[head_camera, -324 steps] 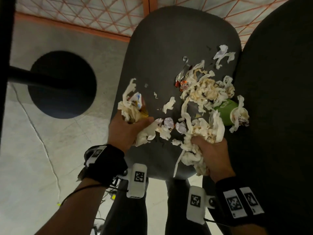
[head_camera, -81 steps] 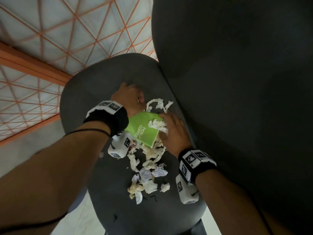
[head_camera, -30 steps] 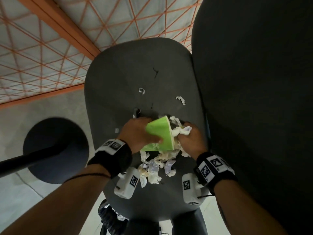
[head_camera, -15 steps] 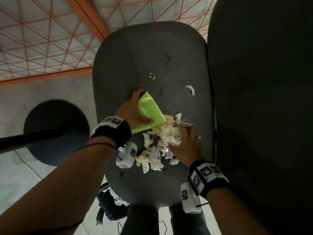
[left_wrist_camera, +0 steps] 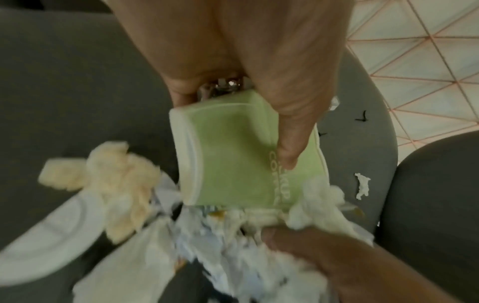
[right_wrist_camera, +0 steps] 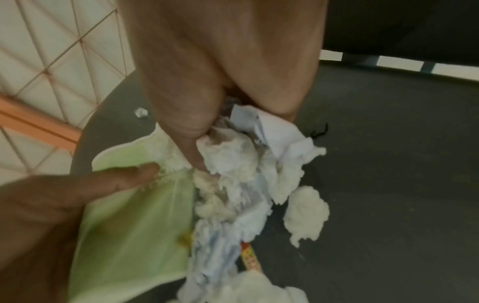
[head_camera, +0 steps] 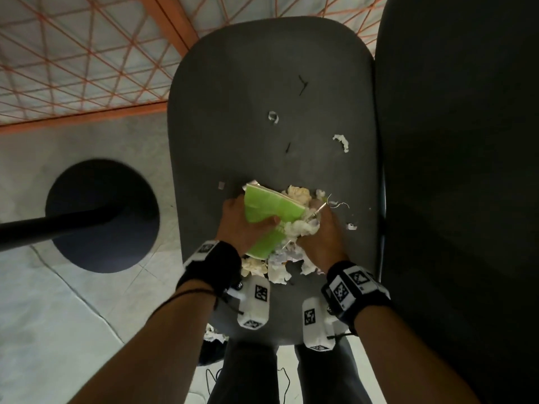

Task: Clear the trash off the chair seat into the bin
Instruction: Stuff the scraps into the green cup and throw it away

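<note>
On the dark grey chair seat (head_camera: 262, 83) my left hand (head_camera: 243, 221) grips a flattened green paper cup (head_camera: 269, 211), thumb across its printed side (left_wrist_camera: 286, 147). My right hand (head_camera: 318, 228) is curled round a wad of crumpled white tissue (head_camera: 299, 228) pressed against the cup's edge. In the right wrist view the right hand's fingers (right_wrist_camera: 186, 131) dig into the tissue (right_wrist_camera: 233, 164) beside the cup (right_wrist_camera: 129, 225). More tissue (head_camera: 277, 272) and a white round lid (left_wrist_camera: 51, 235) lie under the wrists. A dark bag (head_camera: 208, 348) holding white scraps sits below the seat's front edge.
Loose scraps stay on the seat: a tissue bit (head_camera: 341, 142), a small curl (head_camera: 273, 116), a shred (head_camera: 351, 226). The chair back (head_camera: 466, 170) rises at the right. A black round base with a pole (head_camera: 102, 214) stands on the floor to the left.
Both hands have drawn the cup and the tissue together and nearer the seat's front edge. The cup has dropped from its raised tilt onto the pile, and the right hand has closed on the wad.
</note>
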Tool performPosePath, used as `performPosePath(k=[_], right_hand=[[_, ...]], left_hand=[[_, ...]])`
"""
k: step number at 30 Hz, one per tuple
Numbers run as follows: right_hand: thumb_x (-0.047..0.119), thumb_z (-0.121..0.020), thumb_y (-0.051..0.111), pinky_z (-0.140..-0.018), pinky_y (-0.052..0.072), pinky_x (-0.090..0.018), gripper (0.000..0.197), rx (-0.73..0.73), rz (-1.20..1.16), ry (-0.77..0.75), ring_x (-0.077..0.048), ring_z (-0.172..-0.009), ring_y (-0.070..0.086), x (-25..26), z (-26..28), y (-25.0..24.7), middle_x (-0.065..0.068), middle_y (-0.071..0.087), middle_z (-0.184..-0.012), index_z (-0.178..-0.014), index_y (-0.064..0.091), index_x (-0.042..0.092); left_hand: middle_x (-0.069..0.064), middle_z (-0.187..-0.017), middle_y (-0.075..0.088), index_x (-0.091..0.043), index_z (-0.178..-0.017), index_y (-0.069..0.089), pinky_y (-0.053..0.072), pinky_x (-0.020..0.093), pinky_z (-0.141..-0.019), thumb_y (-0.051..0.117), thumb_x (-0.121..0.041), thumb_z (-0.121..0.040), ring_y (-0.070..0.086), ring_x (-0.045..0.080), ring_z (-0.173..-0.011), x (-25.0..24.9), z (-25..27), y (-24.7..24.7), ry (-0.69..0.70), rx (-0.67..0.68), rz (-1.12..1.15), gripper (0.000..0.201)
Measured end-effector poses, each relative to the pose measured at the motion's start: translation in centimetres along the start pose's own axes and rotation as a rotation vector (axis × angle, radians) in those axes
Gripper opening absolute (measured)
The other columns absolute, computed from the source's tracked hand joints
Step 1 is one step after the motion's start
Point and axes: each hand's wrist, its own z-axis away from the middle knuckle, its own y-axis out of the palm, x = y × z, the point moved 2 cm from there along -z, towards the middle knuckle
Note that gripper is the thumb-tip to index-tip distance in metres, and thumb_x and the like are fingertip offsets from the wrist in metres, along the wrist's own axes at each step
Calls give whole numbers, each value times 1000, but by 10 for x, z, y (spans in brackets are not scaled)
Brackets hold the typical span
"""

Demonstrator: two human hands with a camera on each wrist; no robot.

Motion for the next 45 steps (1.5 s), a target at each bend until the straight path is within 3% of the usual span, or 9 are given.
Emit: performPosePath(k=[3,8,12,16,21,26,33,40,45], right_hand=[[-5,-66,65,-83,58,-41,68,114,-271,39,-29,-100,65,7,-1,-1,-14,63,-115,-128,49,17],[-3,-62,60,-94,51,-48,78,298,-612,199,-35,-113,61,13,1,-5,-21,61,-127,-138,45,11],[-7,-71,55,-90,53,-48,56,404,-746,264,-40,-105,63,24,4,-12,-31,60,-124,-127,56,-1],[-3,-76,50,-81,57,-44,53,438,-806,381,-36,-90,64,27,1,-15,-32,58,-118,-129,53,-7],[7,-77,46,-80,50,-40,47,491,-873,397,-34,-86,60,30,1,-29,-23,63,-105,-119,62,-4],[5,-78,34,-72,54,-34,41,529,-925,348,-25,-69,66,43,15,-40,-14,70,-79,-88,74,3],[4,-65,44,-65,51,-33,37,406,-825,358,-33,-77,51,46,46,-45,-22,46,-83,-100,55,7],[4,-93,44,-71,59,-38,24,441,-657,233,-23,-76,70,41,88,-33,-15,70,-86,-98,67,5],[9,-88,55,-84,54,-48,18,484,-542,136,-31,-90,67,46,121,-22,-19,69,-95,-99,70,9]], left_hand=[[9,-128,39,-14,-130,49,40,27,-97,83,-32,-69,50,27,-116,-2,14,18,-35,-20,87,71],[12,-128,45,-16,-121,57,39,25,-94,63,-59,-46,47,22,-117,-13,15,28,-2,28,154,86],[5,-111,56,-24,-99,60,52,40,-92,84,-33,-62,61,26,-106,-14,12,28,4,67,213,45],[4,-105,69,-20,-100,64,57,25,-79,87,-19,-65,67,1,-82,-22,9,32,-12,199,407,42],[16,-103,69,0,-114,65,55,45,-87,75,4,-76,66,26,-92,-45,10,42,-111,288,562,39],[3,-78,67,-2,-101,67,54,28,-63,74,0,-71,62,12,-66,-60,32,38,-36,199,617,31],[5,-104,73,-21,-110,65,56,47,-88,73,-47,-65,70,25,-97,-62,86,31,10,145,779,53],[9,-96,76,-9,-104,70,59,43,-80,73,-20,-74,73,25,-90,-28,136,24,-16,-23,833,32],[3,-95,77,-14,-100,71,58,30,-73,74,-9,-82,73,19,-89,-13,185,16,-4,-169,943,19]])
